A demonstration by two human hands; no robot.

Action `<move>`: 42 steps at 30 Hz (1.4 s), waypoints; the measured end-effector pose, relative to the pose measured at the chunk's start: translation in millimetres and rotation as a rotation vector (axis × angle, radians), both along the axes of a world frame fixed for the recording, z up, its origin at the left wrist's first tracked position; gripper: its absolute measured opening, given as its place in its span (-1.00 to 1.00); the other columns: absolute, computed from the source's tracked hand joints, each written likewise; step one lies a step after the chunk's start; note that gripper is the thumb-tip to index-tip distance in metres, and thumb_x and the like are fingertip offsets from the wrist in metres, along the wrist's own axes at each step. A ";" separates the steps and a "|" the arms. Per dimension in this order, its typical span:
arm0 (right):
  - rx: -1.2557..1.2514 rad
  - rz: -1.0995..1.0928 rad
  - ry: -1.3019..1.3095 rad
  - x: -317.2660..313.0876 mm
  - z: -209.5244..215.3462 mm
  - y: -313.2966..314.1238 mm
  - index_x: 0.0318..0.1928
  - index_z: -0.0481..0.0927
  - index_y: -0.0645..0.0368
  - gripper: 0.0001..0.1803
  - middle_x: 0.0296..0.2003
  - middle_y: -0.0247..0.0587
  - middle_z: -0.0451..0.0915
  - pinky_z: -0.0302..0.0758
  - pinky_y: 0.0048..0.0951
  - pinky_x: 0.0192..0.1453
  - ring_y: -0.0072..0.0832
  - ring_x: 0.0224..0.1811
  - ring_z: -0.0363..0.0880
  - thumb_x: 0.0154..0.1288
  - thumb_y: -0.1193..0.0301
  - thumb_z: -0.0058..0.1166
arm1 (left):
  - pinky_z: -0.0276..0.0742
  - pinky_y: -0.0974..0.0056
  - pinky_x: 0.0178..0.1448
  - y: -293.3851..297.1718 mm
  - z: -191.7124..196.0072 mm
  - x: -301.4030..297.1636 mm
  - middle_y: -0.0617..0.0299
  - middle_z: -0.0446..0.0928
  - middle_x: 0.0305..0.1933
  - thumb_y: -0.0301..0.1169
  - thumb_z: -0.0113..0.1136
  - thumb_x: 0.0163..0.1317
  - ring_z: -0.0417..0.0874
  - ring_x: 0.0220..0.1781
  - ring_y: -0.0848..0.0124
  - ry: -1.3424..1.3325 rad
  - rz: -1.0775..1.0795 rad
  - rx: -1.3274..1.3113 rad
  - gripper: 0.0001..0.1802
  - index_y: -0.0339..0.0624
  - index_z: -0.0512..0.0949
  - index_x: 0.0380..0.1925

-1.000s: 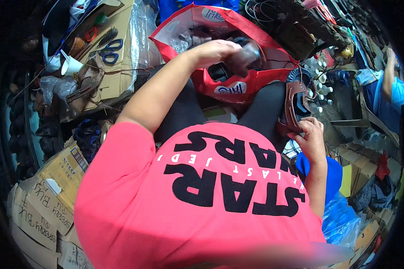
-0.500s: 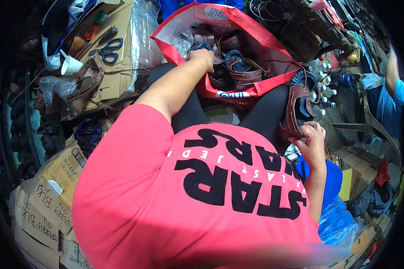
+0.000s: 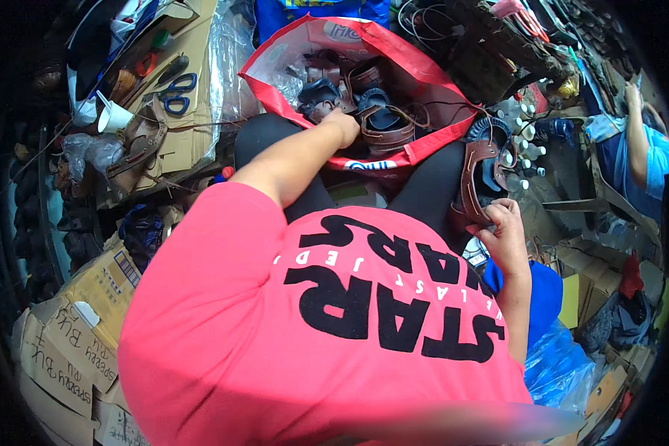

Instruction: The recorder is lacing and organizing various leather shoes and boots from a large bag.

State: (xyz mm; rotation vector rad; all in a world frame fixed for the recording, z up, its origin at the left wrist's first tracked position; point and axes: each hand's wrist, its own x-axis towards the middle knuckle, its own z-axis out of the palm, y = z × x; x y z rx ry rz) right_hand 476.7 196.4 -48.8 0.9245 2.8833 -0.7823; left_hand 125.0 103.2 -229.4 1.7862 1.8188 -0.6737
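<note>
A brown leather shoe upper (image 3: 470, 182) with dark lining and loose lace hangs by my right thigh, outside the bag. My right hand (image 3: 502, 229) pinches its near end between thumb and fingers. Between my knees stands a large red-edged bag (image 3: 438, 145) with a pale inside, its mouth wide. Inside lie several brown and black shoe uppers, one brown upper (image 3: 388, 137) close to the near rim. My left hand (image 3: 342, 128) reaches over that rim beside a dark upper (image 3: 318, 97). Its fingertips are hidden among the uppers, so any grip cannot be made out.
At the left, blue-handled scissors (image 3: 176, 94) lie on cardboard (image 3: 193, 137) near a white cup (image 3: 114, 117) and a brown shoe upper (image 3: 143, 152). Small bottles (image 3: 528, 137) stand right of the bag. Another person in a blue sleeve (image 3: 650, 152) is at far right.
My left hand has drawn back toward me, from a dark upper to the bag's near rim. The right hand keeps its hold on the shoe upper. The whole view has shifted slightly.
</note>
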 end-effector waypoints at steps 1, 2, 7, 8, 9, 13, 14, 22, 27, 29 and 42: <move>-0.014 -0.009 0.034 1.9 0.2 -0.3 -0.45 0.57 0.20 -0.73 -0.42 -0.23 0.54 0.35 -0.26 0.00 -0.21 -0.09 0.38 -0.24 0.45 0.36 | 0.44 0.10 0.04 -0.1 3.2 -6.8 0.10 0.65 -0.20 -0.28 0.12 0.06 0.66 -0.12 0.14 -0.051 0.011 0.089 -0.76 -0.10 0.66 -0.32; -0.033 -0.024 0.070 3.6 -1.6 -1.9 -0.45 0.57 0.21 -0.73 -0.41 -0.23 0.54 0.36 -0.26 0.00 -0.21 -0.09 0.38 -0.24 0.45 0.36 | 0.44 0.10 0.04 1.4 20.4 -9.3 0.10 0.65 -0.20 -0.28 0.12 0.06 0.66 -0.12 0.14 -0.046 0.004 0.088 -0.76 -0.10 0.66 -0.32; -0.048 -0.041 0.022 -3.5 5.2 -1.9 -0.44 0.58 0.20 -0.73 -0.41 -0.23 0.52 0.37 -0.27 -0.03 -0.23 -0.12 0.37 -0.24 0.45 0.36 | 0.49 0.10 0.01 -9.4 86.9 -49.3 0.09 0.63 -0.15 -0.12 -0.02 0.25 0.64 -0.10 0.15 -1.060 0.910 0.812 -0.59 -0.21 0.60 -0.19; -0.050 -0.038 0.028 -4.2 5.6 -1.4 -0.44 0.58 0.20 -0.73 -0.41 -0.23 0.52 0.37 -0.27 -0.03 -0.23 -0.12 0.37 -0.24 0.45 0.36 | 0.50 0.12 0.03 -12.8 101.7 -54.7 0.10 0.63 -0.14 -0.07 -0.09 0.31 0.64 -0.10 0.16 -1.491 1.159 0.913 -0.54 -0.23 0.57 -0.13; -0.057 -0.049 0.023 -3.3 3.1 -0.4 -0.44 0.58 0.20 -0.73 -0.42 -0.23 0.52 0.37 -0.27 -0.03 -0.23 -0.13 0.37 -0.24 0.45 0.36 | 0.50 0.09 0.08 -14.9 127.7 -52.5 0.10 0.62 -0.11 -0.08 -0.14 0.33 0.63 -0.07 0.16 -1.802 1.235 0.876 -0.54 -0.22 0.53 -0.06; -0.083 -0.042 0.007 -10.1 5.9 -0.8 -0.44 0.58 0.20 -0.73 -0.42 -0.22 0.51 0.37 -0.27 -0.05 -0.23 -0.14 0.36 -0.24 0.45 0.36 | 0.46 -0.05 0.18 -36.7 138.0 -66.3 0.06 0.58 -0.04 -0.10 -0.19 0.37 0.58 0.04 0.14 -2.821 0.839 0.350 -0.55 -0.14 0.45 0.06; -0.085 -0.043 0.003 -11.0 6.3 -1.4 -0.44 0.57 0.21 -0.73 -0.41 -0.21 0.51 0.37 -0.27 -0.05 -0.23 -0.14 0.36 -0.24 0.45 0.36 | 0.44 -0.09 0.19 -39.2 137.4 -65.8 0.05 0.58 -0.03 -0.09 -0.18 0.36 0.57 0.06 0.13 -2.926 0.883 0.341 -0.55 -0.13 0.48 0.04; -0.035 -0.056 0.037 -6.4 0.9 -5.6 -0.43 0.56 0.22 -0.71 -0.39 -0.18 0.50 0.37 -0.27 -0.07 -0.22 -0.12 0.37 -0.25 0.48 0.36 | 0.38 -0.15 0.22 -35.0 154.8 -39.7 0.05 0.58 -0.02 -0.04 -0.13 0.34 0.56 0.07 0.09 -2.280 1.635 0.759 -0.56 -0.08 0.53 -0.03; 0.008 -0.028 0.037 -1.9 -2.5 -4.4 -0.42 0.56 0.22 -0.71 -0.38 -0.18 0.49 0.36 -0.28 -0.07 -0.23 -0.10 0.37 -0.26 0.49 0.36 | 0.41 -0.12 0.20 -30.4 160.0 -35.2 0.06 0.58 -0.01 -0.01 -0.13 0.33 0.57 0.06 0.09 -2.233 1.678 0.764 -0.54 -0.07 0.53 -0.02; 0.007 -0.036 0.041 -0.6 -3.3 -4.1 -0.41 0.57 0.22 -0.70 -0.38 -0.19 0.49 0.36 -0.29 -0.07 -0.23 -0.10 0.37 -0.27 0.49 0.36 | 0.43 -0.09 0.19 -29.0 159.2 -36.1 0.06 0.58 -0.01 -0.01 -0.14 0.34 0.57 0.06 0.09 -2.201 1.686 0.767 -0.54 -0.07 0.53 -0.02; -0.696 -0.397 0.382 15.5 -9.0 9.1 -0.18 0.58 0.23 -0.73 -0.24 -0.37 0.59 0.41 -0.48 -0.07 -0.58 -0.23 0.50 0.07 0.49 0.27 | 0.50 0.29 0.07 -10.2 152.8 -2.5 0.17 0.59 -0.09 -0.21 -0.17 0.39 0.63 -0.16 0.31 -2.066 1.128 0.734 -0.62 -0.22 0.54 -0.07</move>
